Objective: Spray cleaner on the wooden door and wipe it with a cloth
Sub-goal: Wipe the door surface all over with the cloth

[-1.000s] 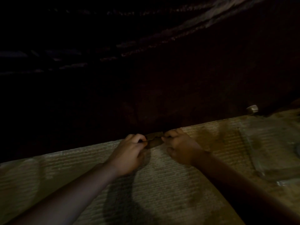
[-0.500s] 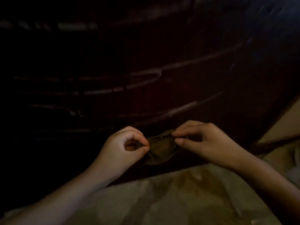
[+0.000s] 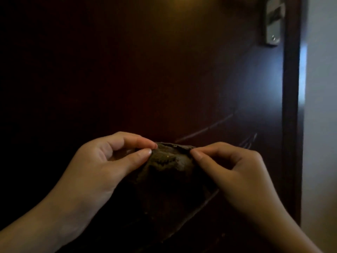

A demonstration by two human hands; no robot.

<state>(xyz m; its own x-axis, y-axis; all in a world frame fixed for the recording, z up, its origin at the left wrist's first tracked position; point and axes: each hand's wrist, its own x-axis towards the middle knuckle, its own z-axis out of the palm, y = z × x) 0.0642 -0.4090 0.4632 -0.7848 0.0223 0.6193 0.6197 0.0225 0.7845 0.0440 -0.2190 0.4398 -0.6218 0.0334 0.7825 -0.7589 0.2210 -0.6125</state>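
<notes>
A dark wooden door (image 3: 164,70) fills most of the head view, with curved grooves low on its right side. In front of it hangs a dark olive cloth (image 3: 169,165), held up by its top edge between both hands. My left hand (image 3: 109,165) pinches the cloth's left corner between thumb and forefinger. My right hand (image 3: 237,172) pinches the right corner the same way. The cloth's lower part blends into the dark door. No spray bottle is in view.
A metal handle plate (image 3: 273,22) sits at the door's upper right. The door's edge (image 3: 291,106) runs down the right side, with a pale wall (image 3: 321,106) beyond it. The room is dim.
Both hands lifted the cloth from the floor at the door's foot up in front of the door. The view rose from the floor to the door panel and handle.
</notes>
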